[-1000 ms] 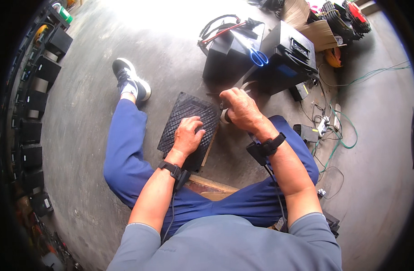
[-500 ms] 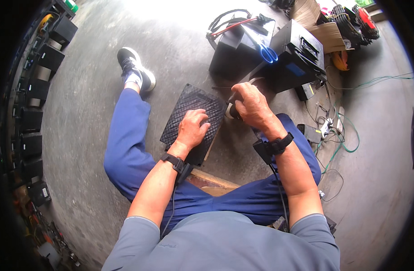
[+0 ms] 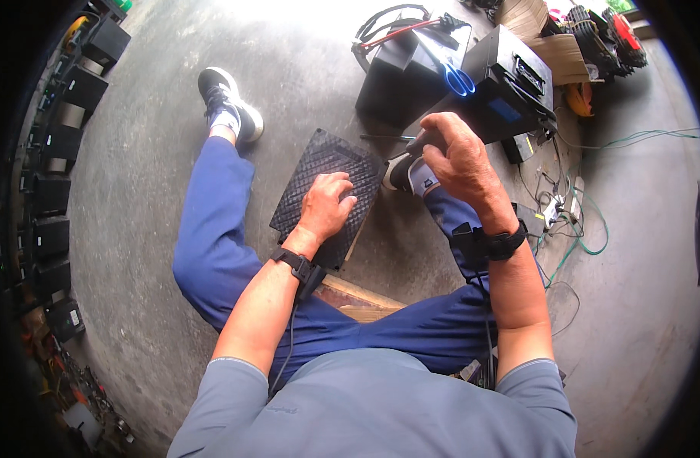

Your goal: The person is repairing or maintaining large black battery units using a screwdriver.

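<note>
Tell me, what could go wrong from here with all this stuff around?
Swinging forward, the right hand might knock the blue-handled scissors by the black boxes. The black panel under the left hand could perhaps shift if pressed unevenly. And the green cable, looping loosely on the floor at right, might catch a foot.

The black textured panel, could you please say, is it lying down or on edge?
Lying down: the black textured panel shows its broad face upward, under the left hand; exact tilt unclear.
</note>
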### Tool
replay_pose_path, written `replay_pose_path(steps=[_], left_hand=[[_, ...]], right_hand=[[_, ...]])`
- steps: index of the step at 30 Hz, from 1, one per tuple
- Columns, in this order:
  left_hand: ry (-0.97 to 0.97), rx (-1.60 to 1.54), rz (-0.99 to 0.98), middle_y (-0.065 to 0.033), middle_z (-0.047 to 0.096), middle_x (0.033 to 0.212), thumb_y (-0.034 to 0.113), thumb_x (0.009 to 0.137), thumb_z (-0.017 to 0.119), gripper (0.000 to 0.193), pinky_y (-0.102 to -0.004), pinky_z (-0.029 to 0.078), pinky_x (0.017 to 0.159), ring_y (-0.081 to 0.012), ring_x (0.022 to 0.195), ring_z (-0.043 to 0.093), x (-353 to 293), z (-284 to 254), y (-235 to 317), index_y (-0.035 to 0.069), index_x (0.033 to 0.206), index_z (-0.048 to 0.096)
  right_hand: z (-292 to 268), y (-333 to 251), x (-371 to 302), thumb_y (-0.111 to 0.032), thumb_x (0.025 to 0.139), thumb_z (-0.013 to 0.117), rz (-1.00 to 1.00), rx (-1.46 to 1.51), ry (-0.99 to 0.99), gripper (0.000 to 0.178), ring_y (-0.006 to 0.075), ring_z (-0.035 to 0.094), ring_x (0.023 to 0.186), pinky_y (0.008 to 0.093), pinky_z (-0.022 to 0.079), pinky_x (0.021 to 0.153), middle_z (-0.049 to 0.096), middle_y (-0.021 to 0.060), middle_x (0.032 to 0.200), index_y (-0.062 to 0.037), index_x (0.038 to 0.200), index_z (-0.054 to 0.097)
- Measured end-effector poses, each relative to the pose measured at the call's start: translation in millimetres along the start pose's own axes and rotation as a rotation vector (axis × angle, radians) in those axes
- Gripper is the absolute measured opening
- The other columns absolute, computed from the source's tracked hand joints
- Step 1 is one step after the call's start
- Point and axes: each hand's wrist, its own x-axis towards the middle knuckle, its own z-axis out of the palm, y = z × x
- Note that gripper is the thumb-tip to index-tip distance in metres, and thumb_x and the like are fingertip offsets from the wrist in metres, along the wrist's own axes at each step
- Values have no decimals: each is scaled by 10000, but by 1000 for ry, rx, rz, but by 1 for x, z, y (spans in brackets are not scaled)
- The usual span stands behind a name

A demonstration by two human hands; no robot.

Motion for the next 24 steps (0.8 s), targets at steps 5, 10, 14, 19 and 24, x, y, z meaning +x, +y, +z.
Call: replay_pose_path(steps=[5, 10, 14, 19, 24], left_hand=[[-6, 1, -7, -129, 695, 1228, 143, 783, 779, 253, -422, 492, 1032, -325, 1194, 609, 1, -1, 1, 31, 1005, 727], [-13, 6, -24, -129, 695, 1232, 146, 783, 780, 253, -421, 492, 1033, -323, 1195, 610, 1, 0, 2, 33, 1003, 727], [-12, -1, -26, -126, 694, 1237, 150, 781, 785, 254, -419, 492, 1034, -322, 1200, 609, 0, 0, 2, 39, 1002, 727], [-10, 11, -32, -125, 694, 1239, 146, 779, 787, 251, -416, 493, 1033, -318, 1205, 608, 0, -1, 3, 44, 1001, 728], [-13, 2, -40, -116, 690, 1236, 144, 786, 783, 228, -419, 502, 1024, -316, 1200, 605, 0, -4, 5, 50, 986, 728]], right_hand=[[-4, -1, -1, -25, 780, 642, 52, 50, 7, 311, 352, 660, 998, 429, 532, 906, 660, 161, 1031, -21, 1091, 638], [9, 8, -5, -38, 783, 648, 74, 50, -10, 307, 358, 655, 998, 431, 532, 901, 656, 162, 1029, -27, 1089, 635], [30, 22, -10, -46, 792, 661, 25, 6, -20, 299, 373, 641, 993, 450, 528, 888, 641, 164, 1015, -38, 1088, 619], [52, 29, -20, -70, 817, 720, -44, -42, -53, 334, 371, 633, 1002, 456, 527, 870, 624, 158, 1030, -61, 1125, 590], [60, 26, -25, -122, 848, 753, -14, -99, -69, 365, 383, 629, 1011, 463, 530, 854, 616, 163, 1063, -61, 1156, 568]])
